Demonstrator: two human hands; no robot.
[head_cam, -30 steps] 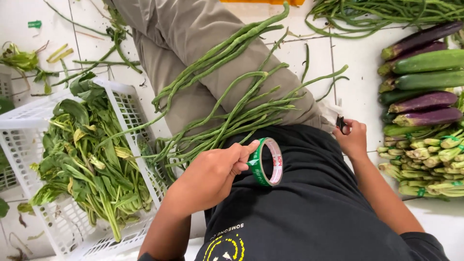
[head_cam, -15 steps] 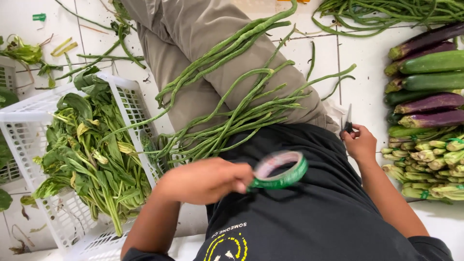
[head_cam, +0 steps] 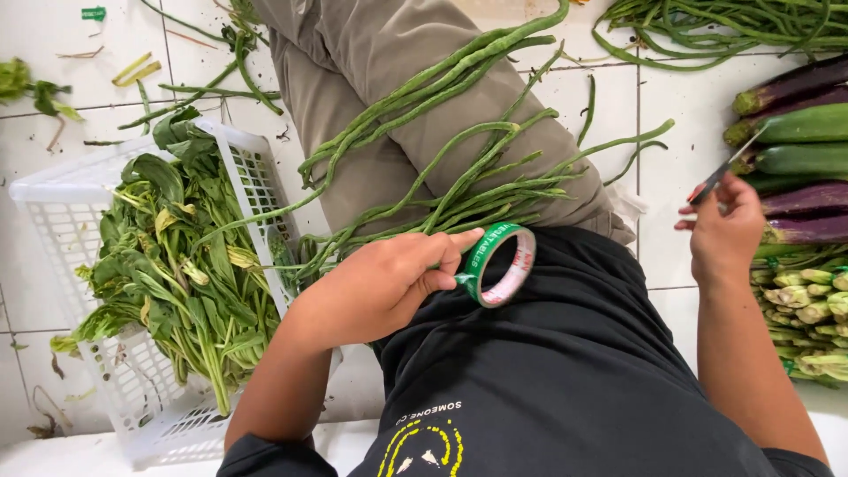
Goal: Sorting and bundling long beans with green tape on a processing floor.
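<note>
Left hand point(head_cam: 380, 287) holds a green tape roll point(head_cam: 497, 265) over the lap, fingers point(head_cam: 446, 243) clamped on the roll's near edge, index stretched along its top rim and thumb under; the roll stands out past the fingertips, ring tilted, open core showing. Right hand point(head_cam: 726, 231) is lifted beside the purple eggplants point(head_cam: 799, 228), fingers closed on small scissors point(head_cam: 726, 168) whose blades poke up and away from the fingertips (handle mostly hidden in the grip, can't tell if the blades are parted). Just beyond the left fingertips lies a loose bunch of yardlong beans point(head_cam: 442, 190) draped across the khaki trouser leg point(head_cam: 389, 97). Outboard of the left wrist sits a white plastic crate point(head_cam: 62, 221) filled with leafy greens point(head_cam: 177, 265). Roll looks light and rigid, smooth on the outer face, so likely a bit slippery; best grip judged to be pinching through the core or across the rim as now. Beans look limp and bendy, better gathered at mid-bunch than by single pods
</note>
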